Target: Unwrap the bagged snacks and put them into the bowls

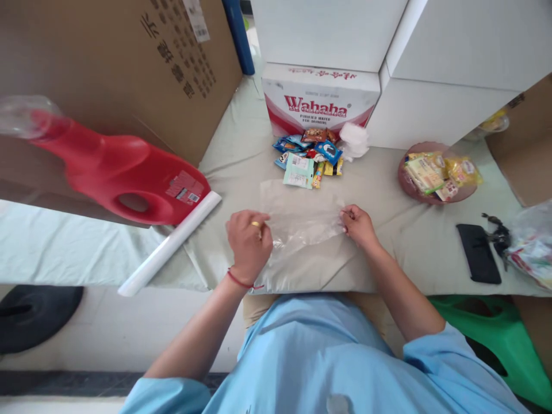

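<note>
A clear plastic bag [304, 215] lies on the cloth-covered table between my two hands, creased along its near side. My left hand [250, 241], with a ring and a red string at the wrist, is closed at the bag's left edge. The bag's right edge is pinched between the fingers of my right hand [359, 225]. Just beyond the bag sits a pile of small snack packets [308, 152] in several colours, a pale green packet [299, 171] lying nearest. Beside the pile is a crumpled white wrapper [354, 141].
At left stand a red detergent bottle [129, 172], a white roll [172, 244] and a big cardboard box [107, 63]. Behind the packets is a Wahaha carton [319, 103]. To the right are a pink bowl [414, 192] of snacks, a black phone [478, 253] and keys [500, 238].
</note>
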Demonstrator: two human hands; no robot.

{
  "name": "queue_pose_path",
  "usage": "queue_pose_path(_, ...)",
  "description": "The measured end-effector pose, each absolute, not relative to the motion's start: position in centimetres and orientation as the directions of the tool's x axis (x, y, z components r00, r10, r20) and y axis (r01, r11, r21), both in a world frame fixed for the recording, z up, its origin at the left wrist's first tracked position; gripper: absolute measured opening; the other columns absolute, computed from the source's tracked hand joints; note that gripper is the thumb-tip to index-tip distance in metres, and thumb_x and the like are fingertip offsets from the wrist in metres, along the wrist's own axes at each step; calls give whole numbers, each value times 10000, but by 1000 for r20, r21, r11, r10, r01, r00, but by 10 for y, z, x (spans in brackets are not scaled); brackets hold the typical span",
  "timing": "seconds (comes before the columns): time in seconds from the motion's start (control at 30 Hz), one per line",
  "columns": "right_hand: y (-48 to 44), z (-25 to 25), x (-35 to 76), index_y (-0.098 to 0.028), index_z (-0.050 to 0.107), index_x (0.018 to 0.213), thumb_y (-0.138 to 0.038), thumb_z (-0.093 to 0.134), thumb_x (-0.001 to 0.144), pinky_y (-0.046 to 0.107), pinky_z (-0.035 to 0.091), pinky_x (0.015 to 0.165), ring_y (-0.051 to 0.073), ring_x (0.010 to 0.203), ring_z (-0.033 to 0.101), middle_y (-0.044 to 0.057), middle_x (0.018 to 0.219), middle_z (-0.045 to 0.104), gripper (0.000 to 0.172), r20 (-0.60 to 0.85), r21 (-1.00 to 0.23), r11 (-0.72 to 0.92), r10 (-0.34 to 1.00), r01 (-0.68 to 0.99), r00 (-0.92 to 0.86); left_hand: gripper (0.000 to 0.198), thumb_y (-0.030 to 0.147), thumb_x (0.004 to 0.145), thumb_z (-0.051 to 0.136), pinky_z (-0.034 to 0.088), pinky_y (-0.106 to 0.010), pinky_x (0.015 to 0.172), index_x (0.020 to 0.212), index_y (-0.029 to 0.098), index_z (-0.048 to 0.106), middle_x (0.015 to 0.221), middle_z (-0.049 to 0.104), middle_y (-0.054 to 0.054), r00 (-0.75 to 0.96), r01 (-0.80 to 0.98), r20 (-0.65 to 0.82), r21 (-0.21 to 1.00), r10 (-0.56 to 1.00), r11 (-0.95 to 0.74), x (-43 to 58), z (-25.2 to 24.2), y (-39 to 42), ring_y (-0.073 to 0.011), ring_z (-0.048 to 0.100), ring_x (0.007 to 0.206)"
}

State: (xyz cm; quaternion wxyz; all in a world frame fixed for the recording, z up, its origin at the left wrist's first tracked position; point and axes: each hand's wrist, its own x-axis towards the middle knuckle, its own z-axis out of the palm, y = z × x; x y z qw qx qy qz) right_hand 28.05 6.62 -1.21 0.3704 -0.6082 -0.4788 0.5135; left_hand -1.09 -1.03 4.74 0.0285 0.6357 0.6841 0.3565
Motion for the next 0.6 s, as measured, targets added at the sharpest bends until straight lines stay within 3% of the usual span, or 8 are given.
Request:
queue_pose_path(0.1, 67, -11, 280, -245, 565, 916, -530, 675, 798, 232, 349, 418, 92, 465, 450, -63, 672, 535, 328, -254, -950, -250, 967, 185, 4, 245, 172, 907, 536, 464, -490, 980, 1025, 232, 742, 1079, 742, -119, 96, 887, 169, 433, 981, -161, -3, 50, 15, -310, 688, 1054)
queue_pose_path(0.17, 67, -8, 286, -247, 560, 947, -527, 716, 766, 232, 379, 436, 92, 502, 469, -59, 733, 552, 369, -260, -956, -258, 966, 142, 4, 278, 262, 946, 539, 467, -526, 1039, 1124, 206, 746, 1237, 741, -161, 123, 908, -19, 406, 992, -104, 1, 43, 34, -340, 692, 1139)
queue_pose_path(0.23, 63, -2, 298, -251, 571, 1017, -491, 799, 698, 235, 435, 485, 95, 571, 515, -45, 842, 587, 460, -275, -957, -271, 961, 103, -28, 371, 353, 985, 523, 401, -585, 1156, 1267, 201, 711, 1465, 653, -182, 111, 922, -106, 383, 988, -62, 3, 33, 45, -363, 622, 1322)
queue_pose_path(0.37, 43, 6, 337, -252, 620, 1176, -363, 877, 630, 275, 537, 665, 98, 697, 590, 4, 1059, 641, 614, -301, -947, -275, 939, 166, -167, 560, 464, 1057, 406, 176, -683, 1280, 1557, 230, 502, 1720, 377, -153, 145, 929, -121, 359, 982, -93, 6, 14, 45, -338, 367, 1582)
queue_pose_path(0.5, 22, 10, 382, -225, 706, 1135, -343, 781, 738, 330, 559, 712, 148, 733, 632, 52, 1055, 689, 421, -292, -904, -188, 928, 385, -232, 688, 523, 1056, 401, 65, -725, 1286, 1665, 209, 335, 1768, 241, -159, 211, 939, -143, 306, 967, -160, 6, 3, 41, -348, 257, 1635)
queue_pose_path(0.6, 23, 20, 399, -223, 734, 1082, -326, 694, 824, 380, 575, 752, 196, 763, 659, 70, 987, 713, 281, -193, -790, -76, 973, 608, -130, 688, 529, 1063, 394, 6, -711, 1293, 1678, 231, 314, 1774, 223, -144, 305, 927, -126, 267, 944, -264, 2, -3, 47, -332, 250, 1640)
